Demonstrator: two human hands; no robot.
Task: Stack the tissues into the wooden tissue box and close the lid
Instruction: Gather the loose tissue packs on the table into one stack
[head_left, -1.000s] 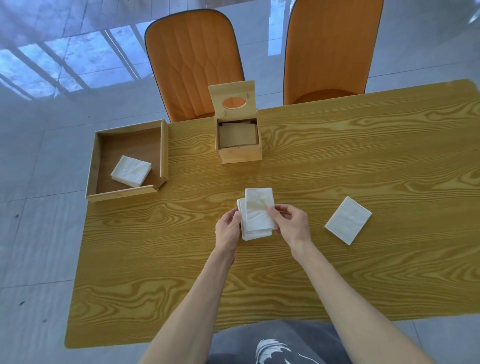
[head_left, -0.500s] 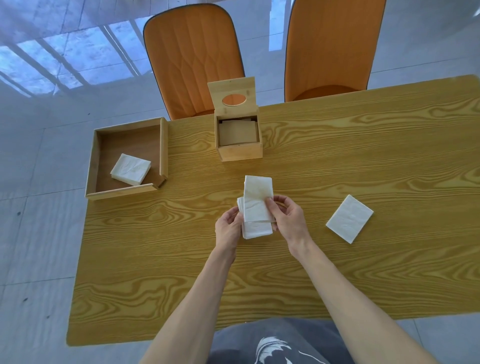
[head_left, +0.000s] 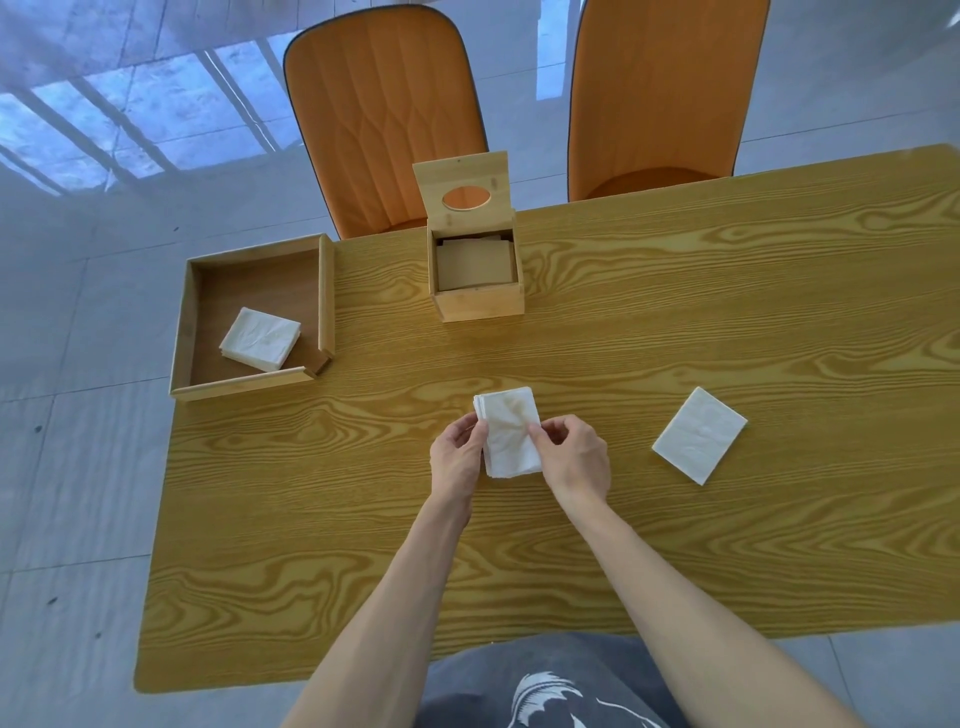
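Observation:
A small stack of white tissues (head_left: 508, 426) sits at the middle of the table, held between both hands. My left hand (head_left: 456, 460) pinches its left edge and my right hand (head_left: 574, 460) pinches its right edge. The wooden tissue box (head_left: 477, 301) stands farther back, its lid (head_left: 462, 179) with an oval hole tipped up and open; tissues lie inside it. Another folded tissue (head_left: 698, 434) lies flat to the right. A third tissue pile (head_left: 261, 339) rests in the wooden tray (head_left: 182, 332) at the left.
Two orange chairs (head_left: 387, 109) stand behind the far edge of the wooden table (head_left: 727, 322). The tray overhangs the table's left edge. Grey tiled floor surrounds the table.
The top tissue, which stuck out beyond the stack half a second ago, now lies squared on the stack. Both hands stay at the stack's sides.

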